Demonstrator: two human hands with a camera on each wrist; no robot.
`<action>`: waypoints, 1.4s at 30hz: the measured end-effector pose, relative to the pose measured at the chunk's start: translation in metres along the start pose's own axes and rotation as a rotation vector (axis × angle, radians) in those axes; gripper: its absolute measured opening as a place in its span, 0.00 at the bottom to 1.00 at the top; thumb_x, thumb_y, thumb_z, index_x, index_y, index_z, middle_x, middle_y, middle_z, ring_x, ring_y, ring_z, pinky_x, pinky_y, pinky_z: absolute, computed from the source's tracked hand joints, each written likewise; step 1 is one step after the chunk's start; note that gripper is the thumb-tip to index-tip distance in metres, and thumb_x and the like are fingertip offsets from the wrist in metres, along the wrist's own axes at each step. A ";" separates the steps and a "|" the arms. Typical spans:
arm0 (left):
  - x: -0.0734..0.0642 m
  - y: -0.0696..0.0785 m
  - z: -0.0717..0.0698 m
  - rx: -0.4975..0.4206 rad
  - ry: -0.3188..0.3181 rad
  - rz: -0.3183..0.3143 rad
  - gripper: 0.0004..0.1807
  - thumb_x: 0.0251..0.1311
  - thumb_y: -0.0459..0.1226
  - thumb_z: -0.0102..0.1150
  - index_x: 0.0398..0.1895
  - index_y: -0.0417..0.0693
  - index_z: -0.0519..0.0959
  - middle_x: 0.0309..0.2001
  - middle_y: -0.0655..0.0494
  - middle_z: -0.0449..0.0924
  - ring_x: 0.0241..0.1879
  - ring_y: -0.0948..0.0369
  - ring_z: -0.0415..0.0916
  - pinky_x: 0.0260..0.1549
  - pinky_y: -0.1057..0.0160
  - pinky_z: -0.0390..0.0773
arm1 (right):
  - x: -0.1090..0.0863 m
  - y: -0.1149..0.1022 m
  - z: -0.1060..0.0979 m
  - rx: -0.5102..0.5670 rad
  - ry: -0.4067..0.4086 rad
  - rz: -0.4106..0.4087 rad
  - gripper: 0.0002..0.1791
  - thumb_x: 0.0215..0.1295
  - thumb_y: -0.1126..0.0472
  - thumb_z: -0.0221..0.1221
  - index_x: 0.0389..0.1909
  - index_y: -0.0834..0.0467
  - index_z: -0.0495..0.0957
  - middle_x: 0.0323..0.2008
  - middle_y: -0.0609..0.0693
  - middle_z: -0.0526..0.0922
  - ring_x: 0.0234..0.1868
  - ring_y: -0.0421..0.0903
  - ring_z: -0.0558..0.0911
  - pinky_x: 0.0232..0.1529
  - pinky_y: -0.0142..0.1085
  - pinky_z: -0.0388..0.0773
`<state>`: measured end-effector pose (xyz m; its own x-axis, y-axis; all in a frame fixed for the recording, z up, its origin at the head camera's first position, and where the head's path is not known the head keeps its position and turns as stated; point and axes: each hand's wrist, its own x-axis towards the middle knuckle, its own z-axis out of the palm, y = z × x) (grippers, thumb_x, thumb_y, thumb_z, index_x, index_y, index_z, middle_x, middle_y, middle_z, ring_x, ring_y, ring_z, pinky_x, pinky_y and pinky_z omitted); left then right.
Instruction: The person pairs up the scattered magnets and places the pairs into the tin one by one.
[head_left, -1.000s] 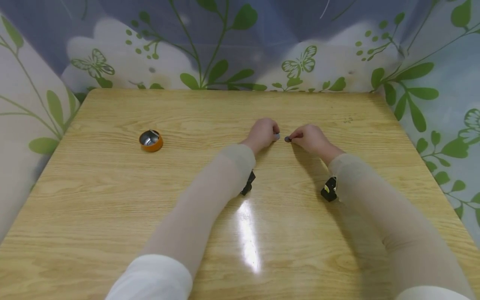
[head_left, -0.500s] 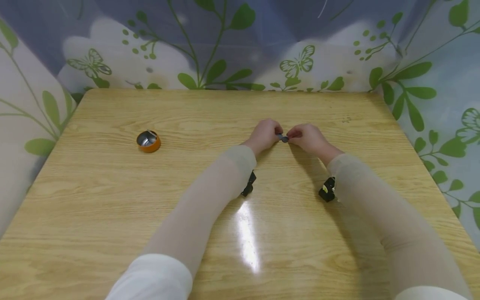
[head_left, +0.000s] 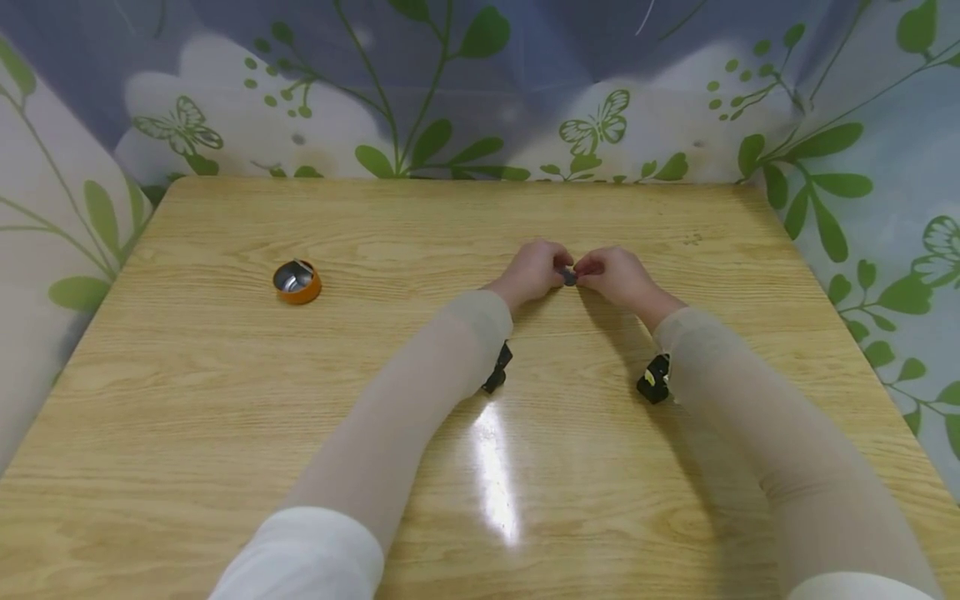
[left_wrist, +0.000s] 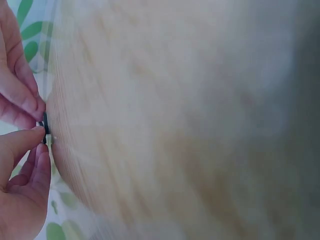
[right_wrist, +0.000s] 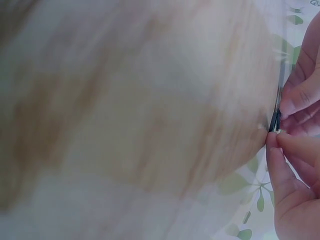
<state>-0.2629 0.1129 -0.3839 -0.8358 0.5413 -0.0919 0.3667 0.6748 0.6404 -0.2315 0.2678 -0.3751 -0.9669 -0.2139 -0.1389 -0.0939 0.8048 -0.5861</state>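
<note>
In the head view my left hand [head_left: 531, 271] and right hand [head_left: 615, 273] meet just over the far half of the table, fingertips nearly touching. Between them are two small flat grey discs [head_left: 570, 277], one overlapping the other. My left thumb and fingers pinch one disc, while the right fingertips pinch the other. Seen edge-on in the left wrist view, the discs [left_wrist: 46, 124] look thin and dark, with a paler piece alongside. The right wrist view shows the dark edges [right_wrist: 274, 121] pressed close together; the fingertips hide much of them.
An orange bowl [head_left: 300, 292] with a metal inside stands on the left of the wooden table [head_left: 225, 400], a pale small piece at its rim. Black devices [head_left: 497, 368] hang under both wrists. A patterned curtain [head_left: 525, 108] borders the table's far edge.
The hands have closed the gap between them. The left hand's lighter disc has moved right and now overlaps the right hand's darker disc. The bowl stays in place on the table.
</note>
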 end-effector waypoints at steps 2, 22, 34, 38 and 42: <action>0.000 0.001 0.001 -0.013 0.003 0.013 0.15 0.60 0.32 0.59 0.51 0.42 0.77 0.46 0.51 0.78 0.47 0.60 0.72 0.47 0.69 0.70 | 0.000 0.000 0.000 0.005 0.001 -0.007 0.11 0.64 0.68 0.56 0.45 0.71 0.77 0.45 0.66 0.79 0.49 0.58 0.77 0.51 0.47 0.72; -0.027 -0.015 -0.014 -0.224 0.035 0.009 0.16 0.63 0.28 0.51 0.54 0.41 0.75 0.52 0.49 0.76 0.52 0.59 0.72 0.48 0.69 0.71 | 0.004 -0.013 0.005 -0.182 -0.009 -0.087 0.11 0.59 0.67 0.61 0.40 0.70 0.79 0.41 0.64 0.82 0.46 0.58 0.78 0.51 0.48 0.71; -0.075 -0.067 -0.052 -0.451 0.081 -0.116 0.16 0.63 0.29 0.52 0.55 0.39 0.74 0.53 0.48 0.74 0.51 0.55 0.73 0.42 0.61 0.75 | 0.002 -0.005 -0.002 -0.224 -0.047 -0.004 0.14 0.63 0.67 0.58 0.46 0.71 0.77 0.46 0.67 0.78 0.49 0.61 0.75 0.51 0.51 0.70; -0.091 -0.081 -0.063 -0.467 0.080 -0.147 0.16 0.64 0.30 0.53 0.55 0.40 0.74 0.54 0.49 0.74 0.52 0.55 0.72 0.46 0.60 0.74 | 0.001 -0.002 -0.003 -0.237 -0.043 0.010 0.14 0.62 0.67 0.58 0.46 0.72 0.77 0.45 0.67 0.77 0.48 0.61 0.75 0.51 0.51 0.69; -0.110 -0.093 -0.072 -0.469 0.085 -0.157 0.15 0.64 0.32 0.54 0.53 0.39 0.75 0.53 0.48 0.75 0.49 0.56 0.74 0.45 0.60 0.75 | 0.001 -0.002 -0.004 -0.233 -0.052 0.013 0.14 0.62 0.68 0.58 0.46 0.72 0.77 0.45 0.67 0.78 0.48 0.60 0.75 0.50 0.51 0.70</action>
<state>-0.2342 -0.0458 -0.3780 -0.9036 0.3952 -0.1651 0.0267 0.4367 0.8992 -0.2336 0.2679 -0.3707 -0.9555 -0.2257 -0.1899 -0.1392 0.9126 -0.3845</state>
